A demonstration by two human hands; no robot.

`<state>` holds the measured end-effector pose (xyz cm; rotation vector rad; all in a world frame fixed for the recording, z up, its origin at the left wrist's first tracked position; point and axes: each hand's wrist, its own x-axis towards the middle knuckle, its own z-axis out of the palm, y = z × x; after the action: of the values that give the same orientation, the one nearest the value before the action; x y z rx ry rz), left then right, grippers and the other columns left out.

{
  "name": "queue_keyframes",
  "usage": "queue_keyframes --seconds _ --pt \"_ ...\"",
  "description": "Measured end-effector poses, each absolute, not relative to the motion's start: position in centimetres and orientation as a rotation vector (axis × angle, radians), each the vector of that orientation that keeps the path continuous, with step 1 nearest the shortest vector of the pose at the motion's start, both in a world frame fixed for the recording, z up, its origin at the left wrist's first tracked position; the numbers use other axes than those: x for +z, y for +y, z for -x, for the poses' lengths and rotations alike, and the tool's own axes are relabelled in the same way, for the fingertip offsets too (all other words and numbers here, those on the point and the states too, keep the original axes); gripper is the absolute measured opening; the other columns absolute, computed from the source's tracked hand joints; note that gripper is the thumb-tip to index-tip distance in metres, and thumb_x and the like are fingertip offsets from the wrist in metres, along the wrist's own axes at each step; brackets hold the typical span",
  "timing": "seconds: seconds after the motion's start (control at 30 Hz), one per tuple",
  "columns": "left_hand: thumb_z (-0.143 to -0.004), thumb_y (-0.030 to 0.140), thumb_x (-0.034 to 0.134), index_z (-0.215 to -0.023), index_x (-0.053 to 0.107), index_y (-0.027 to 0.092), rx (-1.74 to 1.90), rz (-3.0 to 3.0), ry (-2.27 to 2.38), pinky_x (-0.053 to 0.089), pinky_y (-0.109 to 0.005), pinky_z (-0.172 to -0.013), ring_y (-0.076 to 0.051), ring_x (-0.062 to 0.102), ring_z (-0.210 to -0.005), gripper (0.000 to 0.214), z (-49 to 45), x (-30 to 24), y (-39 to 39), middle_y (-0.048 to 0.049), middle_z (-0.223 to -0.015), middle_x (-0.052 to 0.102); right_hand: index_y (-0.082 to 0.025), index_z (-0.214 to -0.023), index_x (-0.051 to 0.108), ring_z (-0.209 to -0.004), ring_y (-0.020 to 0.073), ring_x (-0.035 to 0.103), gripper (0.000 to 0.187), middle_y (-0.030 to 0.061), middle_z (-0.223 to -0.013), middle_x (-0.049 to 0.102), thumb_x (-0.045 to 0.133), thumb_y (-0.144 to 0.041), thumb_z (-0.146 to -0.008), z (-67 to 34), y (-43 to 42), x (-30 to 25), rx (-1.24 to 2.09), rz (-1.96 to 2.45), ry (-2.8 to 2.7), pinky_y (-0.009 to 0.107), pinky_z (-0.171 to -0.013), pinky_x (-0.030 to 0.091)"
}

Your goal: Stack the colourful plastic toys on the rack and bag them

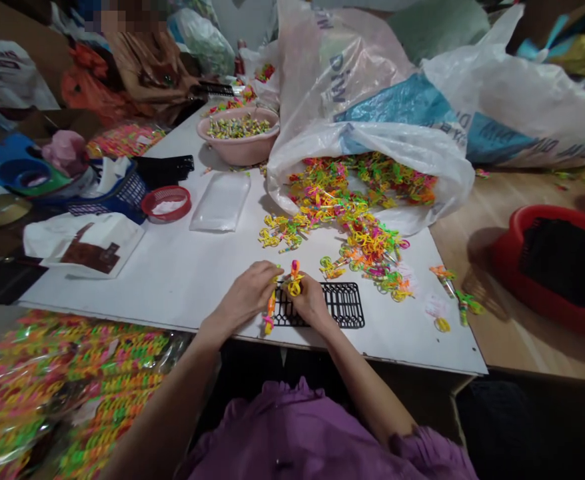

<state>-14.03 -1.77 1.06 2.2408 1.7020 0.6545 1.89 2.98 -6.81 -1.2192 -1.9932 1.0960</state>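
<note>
On the white desk (172, 287), near its front edge, both hands work just above a black plastic grid (341, 305). The left hand (245, 295) has its fingers (267, 273) curled and pressed together on an orange plastic strip (271, 310), which hangs down with a yellow loop at its lower end, beside the grid's left side. The right hand (313, 302) has its fingers (305, 283) pinching a glossy yellow-and-orange loop cluster (295, 281), held upright over the grid and almost touching the left hand. Beyond them, a heap of neon yellow, pink, green and orange plastic loops (352, 213) spills across the desk from a white plastic bag (322, 87). A pink basin (237, 148) of sorted pieces stands further back.
</note>
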Motion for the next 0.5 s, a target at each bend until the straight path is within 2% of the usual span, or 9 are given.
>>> queue_keyframes --seconds 0.1,0.2,0.37,0.5 --pt "-0.087 0.013 0.039 -0.102 0.06 0.018 0.525 -2.229 1.681 0.046 -0.029 -0.081 -0.016 0.057 -0.089 0.026 13.5 0.0 -1.1 -0.0049 -0.09 0.061 -0.016 -0.088 0.056 -0.074 0.0163 0.056 0.013 0.0048 -0.084 0.06 0.048 -0.015 -0.078 -1.0 2.9 -6.8 0.913 1.299 -2.204 0.025 -0.065 0.041" --pt "-0.088 0.017 0.04 -0.103 0.059 0.018 0.583 -2.177 1.669 0.045 -0.027 -0.08 -0.015 0.058 -0.088 0.024 13.5 -0.4 -1.5 -0.0039 -0.091 0.061 -0.016 -0.097 0.053 -0.078 0.0168 0.057 0.022 0.0067 -0.093 0.058 0.045 -0.009 -0.077 -1.1 2.6 -6.4 0.744 1.372 -2.413 0.026 -0.067 0.042" --pt "-0.086 0.032 0.051 -0.112 0.054 0.018 0.693 -2.132 1.636 0.046 -0.025 -0.074 -0.015 0.059 -0.083 0.03 13.4 -0.6 -1.8 -0.0032 -0.091 0.062 -0.015 -0.106 0.05 -0.08 0.0188 0.059 0.022 0.0096 -0.096 0.058 0.042 -0.02 -0.086 -0.8 2.0 -5.3 0.667 1.437 -2.613 0.028 -0.067 0.045" --pt "-0.09 0.034 0.041 -0.095 0.06 0.016 0.706 -2.193 1.736 0.047 -0.028 -0.074 -0.016 0.059 -0.079 0.026 12.4 -1.0 -2.1 -0.0047 -0.084 0.061 -0.012 -0.105 0.052 -0.084 0.0195 0.059 0.023 0.0111 -0.098 0.059 0.041 -0.013 -0.085 -0.4 1.7 -5.4 0.598 1.457 -2.632 0.028 -0.067 0.045"
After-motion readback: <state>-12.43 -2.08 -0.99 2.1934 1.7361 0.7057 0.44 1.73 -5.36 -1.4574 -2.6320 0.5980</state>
